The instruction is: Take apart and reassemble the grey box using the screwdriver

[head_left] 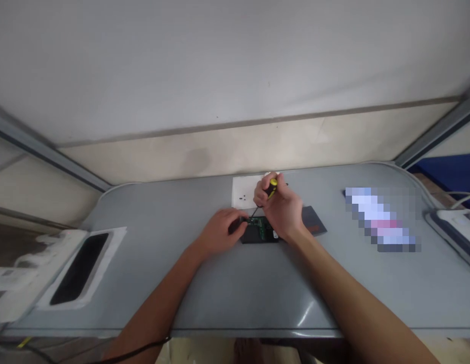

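Note:
A screwdriver (271,188) with a yellow and black handle is gripped in my right hand (286,210), its thin shaft slanting down to the left. The tip meets a green circuit board (261,227) inside a flat black device (252,235). At the device's left end, my left hand (223,228) pinches its upper left corner with thumb and fingers. My right hand covers part of the device's right side. Behind it lies a white sheet (242,191) with several small dark bits on it. A dark flat panel (313,221) shows beyond my right wrist.
On the left, a black phone (80,268) rests on white paper (115,242) beside a white power strip (33,283) with plugs. A pixelated bright screen (381,220) is at the right. A white and dark device (457,230) sits at the right edge. A wall (235,146) borders the grey table (227,288).

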`<control>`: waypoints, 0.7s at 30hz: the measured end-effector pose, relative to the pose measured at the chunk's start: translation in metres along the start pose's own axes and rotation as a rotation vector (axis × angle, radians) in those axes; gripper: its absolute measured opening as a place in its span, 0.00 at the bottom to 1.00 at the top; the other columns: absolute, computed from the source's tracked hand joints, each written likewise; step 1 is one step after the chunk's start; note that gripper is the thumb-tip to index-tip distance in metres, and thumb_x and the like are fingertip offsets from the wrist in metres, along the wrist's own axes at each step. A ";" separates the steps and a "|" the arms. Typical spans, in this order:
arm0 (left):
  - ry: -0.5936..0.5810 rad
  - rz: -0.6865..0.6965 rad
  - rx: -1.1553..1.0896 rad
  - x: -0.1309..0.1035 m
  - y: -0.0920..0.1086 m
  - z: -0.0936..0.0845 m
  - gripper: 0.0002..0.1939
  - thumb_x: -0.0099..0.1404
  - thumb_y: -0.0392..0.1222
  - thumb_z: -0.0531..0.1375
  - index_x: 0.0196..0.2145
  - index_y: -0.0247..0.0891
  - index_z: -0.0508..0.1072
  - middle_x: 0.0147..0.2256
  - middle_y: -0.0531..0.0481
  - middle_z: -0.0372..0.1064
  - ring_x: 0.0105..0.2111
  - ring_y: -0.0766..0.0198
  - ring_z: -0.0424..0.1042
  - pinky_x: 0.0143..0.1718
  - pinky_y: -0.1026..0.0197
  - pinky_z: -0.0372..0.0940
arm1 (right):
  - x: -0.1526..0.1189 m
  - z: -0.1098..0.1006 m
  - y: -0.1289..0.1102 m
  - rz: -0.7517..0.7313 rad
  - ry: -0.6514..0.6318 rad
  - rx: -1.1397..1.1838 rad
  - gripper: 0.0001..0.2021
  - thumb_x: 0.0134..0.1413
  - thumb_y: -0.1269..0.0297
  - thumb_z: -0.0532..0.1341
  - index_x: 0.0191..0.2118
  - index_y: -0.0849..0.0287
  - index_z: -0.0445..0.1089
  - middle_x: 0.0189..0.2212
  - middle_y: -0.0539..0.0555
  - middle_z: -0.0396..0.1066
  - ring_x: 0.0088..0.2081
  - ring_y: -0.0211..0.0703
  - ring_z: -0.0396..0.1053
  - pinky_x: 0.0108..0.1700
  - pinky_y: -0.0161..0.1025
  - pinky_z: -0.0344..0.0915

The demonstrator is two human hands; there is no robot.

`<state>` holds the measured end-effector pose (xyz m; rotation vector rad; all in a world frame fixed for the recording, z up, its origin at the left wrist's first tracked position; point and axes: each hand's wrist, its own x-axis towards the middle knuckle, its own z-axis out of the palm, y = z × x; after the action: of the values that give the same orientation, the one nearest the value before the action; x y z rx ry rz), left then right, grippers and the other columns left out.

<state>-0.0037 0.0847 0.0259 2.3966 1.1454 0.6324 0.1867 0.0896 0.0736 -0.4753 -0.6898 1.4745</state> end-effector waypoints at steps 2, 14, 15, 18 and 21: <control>-0.005 0.000 -0.007 0.000 0.000 0.000 0.09 0.71 0.42 0.57 0.46 0.43 0.75 0.44 0.48 0.79 0.44 0.56 0.77 0.52 0.50 0.68 | 0.001 -0.002 0.000 -0.001 -0.004 -0.024 0.19 0.69 0.49 0.55 0.29 0.55 0.64 0.26 0.49 0.52 0.25 0.37 0.52 0.28 0.38 0.56; -0.021 -0.022 -0.003 0.000 0.001 -0.003 0.09 0.71 0.43 0.58 0.46 0.42 0.76 0.41 0.49 0.79 0.42 0.57 0.76 0.52 0.50 0.68 | 0.001 -0.001 -0.001 -0.002 -0.012 -0.019 0.20 0.70 0.49 0.53 0.29 0.55 0.63 0.26 0.49 0.51 0.26 0.38 0.52 0.29 0.38 0.55; -0.019 -0.018 -0.003 0.000 0.001 -0.003 0.09 0.71 0.43 0.58 0.46 0.42 0.76 0.41 0.49 0.79 0.42 0.57 0.76 0.52 0.50 0.68 | 0.001 -0.001 0.000 0.000 -0.013 -0.029 0.20 0.70 0.49 0.53 0.29 0.55 0.63 0.26 0.49 0.51 0.26 0.38 0.52 0.29 0.39 0.56; -0.016 -0.009 -0.013 0.001 0.002 -0.002 0.09 0.71 0.43 0.58 0.46 0.42 0.75 0.42 0.49 0.79 0.43 0.58 0.76 0.52 0.51 0.68 | 0.000 -0.001 -0.001 0.007 -0.012 -0.045 0.20 0.69 0.48 0.54 0.28 0.55 0.64 0.25 0.49 0.51 0.25 0.38 0.52 0.29 0.39 0.55; -0.024 -0.019 -0.013 0.000 0.001 -0.002 0.09 0.71 0.43 0.57 0.45 0.43 0.75 0.42 0.49 0.79 0.42 0.57 0.76 0.52 0.50 0.67 | 0.001 0.000 -0.003 0.014 -0.006 -0.056 0.21 0.69 0.48 0.54 0.28 0.55 0.62 0.25 0.48 0.51 0.25 0.37 0.51 0.28 0.38 0.54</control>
<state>-0.0042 0.0849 0.0281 2.3734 1.1493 0.6022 0.1895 0.0900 0.0756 -0.5193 -0.7353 1.4739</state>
